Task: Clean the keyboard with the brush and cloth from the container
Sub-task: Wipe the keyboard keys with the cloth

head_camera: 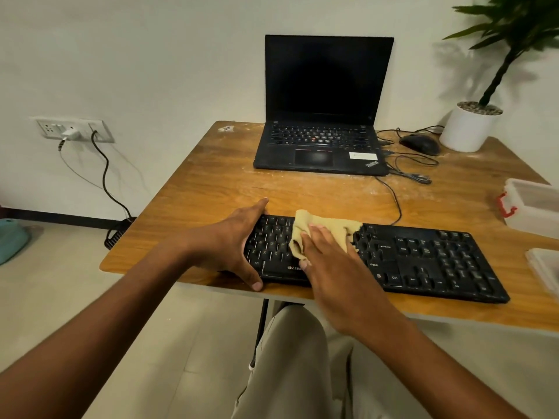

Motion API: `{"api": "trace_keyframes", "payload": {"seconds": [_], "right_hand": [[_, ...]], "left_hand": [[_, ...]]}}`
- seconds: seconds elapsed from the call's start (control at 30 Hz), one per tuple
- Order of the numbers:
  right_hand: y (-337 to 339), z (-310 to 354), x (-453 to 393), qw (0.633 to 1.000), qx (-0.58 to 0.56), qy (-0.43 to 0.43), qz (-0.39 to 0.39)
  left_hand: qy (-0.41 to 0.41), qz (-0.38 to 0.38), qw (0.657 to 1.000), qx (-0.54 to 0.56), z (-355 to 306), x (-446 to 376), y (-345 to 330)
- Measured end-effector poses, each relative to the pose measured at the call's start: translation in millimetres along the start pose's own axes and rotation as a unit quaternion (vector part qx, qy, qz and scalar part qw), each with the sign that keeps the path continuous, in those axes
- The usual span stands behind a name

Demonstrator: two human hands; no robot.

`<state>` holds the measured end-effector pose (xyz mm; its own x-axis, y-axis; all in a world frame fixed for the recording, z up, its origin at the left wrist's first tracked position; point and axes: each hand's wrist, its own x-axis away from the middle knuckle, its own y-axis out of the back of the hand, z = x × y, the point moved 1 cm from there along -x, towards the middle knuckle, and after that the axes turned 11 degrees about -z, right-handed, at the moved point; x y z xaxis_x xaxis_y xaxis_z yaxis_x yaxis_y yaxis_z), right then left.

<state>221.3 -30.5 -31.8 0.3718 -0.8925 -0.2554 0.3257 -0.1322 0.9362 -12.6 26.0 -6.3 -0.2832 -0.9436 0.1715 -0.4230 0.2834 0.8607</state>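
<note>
Forearms: both reach in from the near edge, bare, above a knee in pale trousers.
Right hand (329, 252): lies flat on the cloth (325, 234), fingers straight, pressing it onto the keys; nothing is pinched.
Left hand (242, 243): spans the keyboard's left end, fingers over the far edge, thumb at the near edge, bracing the board in a loose clasp.
Keyboard (423, 258): black, lying along the near edge of the table (211, 176), its cable running back toward the laptop (320, 116).
Cloth position: yellow, bunched over the middle of the letter block, left of the Enter key.
Step in hand: judged to be the cloth wipe.
Next move: likely calls for sliding the cloth rightward over the arrow and number keys, with the left hand keeping the board from skidding.
Container (532, 204): clear, red latch, at the right edge, cut off by the frame; contents unreadable. A second clear piece (544, 267) below it, possibly the lid.
Brush: not seen anywhere.
Hidden: keys under the cloth and palms.
Outward: mouse (420, 143), potted plant (470, 125), wall socket (72, 130).
</note>
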Motion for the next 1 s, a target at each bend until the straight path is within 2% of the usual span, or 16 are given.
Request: {"api": "trace_keyframes", "payload": {"seconds": [0.13,0.23,0.37,0.47,0.63,0.73,0.83,0.9,1.0], "right_hand": [[-8,1,-28,0.999,-0.006,-0.029,-0.017],[-12,25,-33,0.999,-0.034,0.008,-0.018],[-6,36,7,0.997,-0.039,0.061,-0.004],[-2,17,21,0.999,-0.016,0.026,-0.017],[-11,14,-15,0.998,-0.014,-0.031,-0.049],[-18,37,-17,0.997,-0.055,0.024,-0.04],[-21,47,10,0.995,-0.032,0.078,-0.052],[-19,37,22,0.996,-0.02,0.069,-0.047],[-12,20,14,0.998,-0.004,0.003,-0.065]], "left_hand": [[0.002,0.0,1.0,-0.004,-2,0,0],[0.0,0.0,1.0,-0.012,-1,1,0],[-0.006,0.001,1.0,-0.013,1,0,0],[-0.001,0.001,1.0,-0.009,0,-1,0],[0.001,-0.001,1.0,-0.007,-1,-1,0],[-0.005,0.003,1.0,-0.009,0,0,0],[-0.012,0.001,1.0,-0.013,0,-1,-1],[-0.012,-0.001,1.0,-0.011,1,-1,-2],[-0.004,0.002,1.0,-0.006,0,-1,-2]]}}
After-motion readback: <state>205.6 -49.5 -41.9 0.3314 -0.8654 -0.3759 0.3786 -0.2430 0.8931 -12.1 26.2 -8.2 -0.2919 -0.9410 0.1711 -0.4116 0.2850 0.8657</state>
